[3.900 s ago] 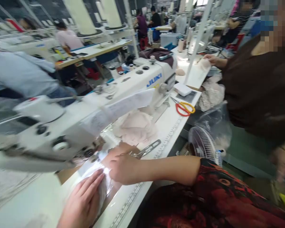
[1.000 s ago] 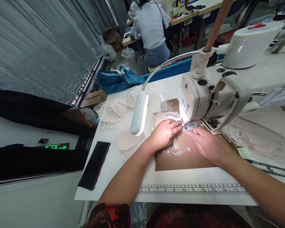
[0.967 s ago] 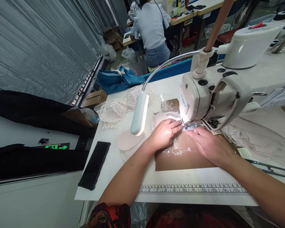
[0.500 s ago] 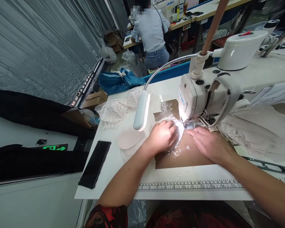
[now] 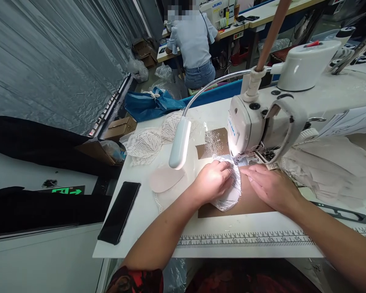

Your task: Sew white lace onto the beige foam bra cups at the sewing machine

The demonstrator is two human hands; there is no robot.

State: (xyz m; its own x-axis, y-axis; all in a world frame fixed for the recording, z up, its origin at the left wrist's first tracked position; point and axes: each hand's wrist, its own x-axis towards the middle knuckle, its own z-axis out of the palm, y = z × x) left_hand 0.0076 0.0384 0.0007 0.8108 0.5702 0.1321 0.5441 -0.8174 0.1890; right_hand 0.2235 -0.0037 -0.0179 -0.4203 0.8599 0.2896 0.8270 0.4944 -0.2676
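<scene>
Close by the sewing machine (image 5: 242, 126), the lace-edged piece (image 5: 234, 192) lies under the curled left hand (image 5: 213, 181); gripped or merely pressed, I cannot tell. Near the sewing machine, the right hand (image 5: 271, 188) rests, fingers straight, on brown sheeting (image 5: 249, 202).

Silvery creased sheeting (image 5: 49, 61) hangs along the left, a green exit sign (image 5: 67, 191) showing below near dark cloth (image 5: 33, 140); cardboard boxes (image 5: 144, 51) sit near a farther tabletop (image 5: 270, 12)
</scene>
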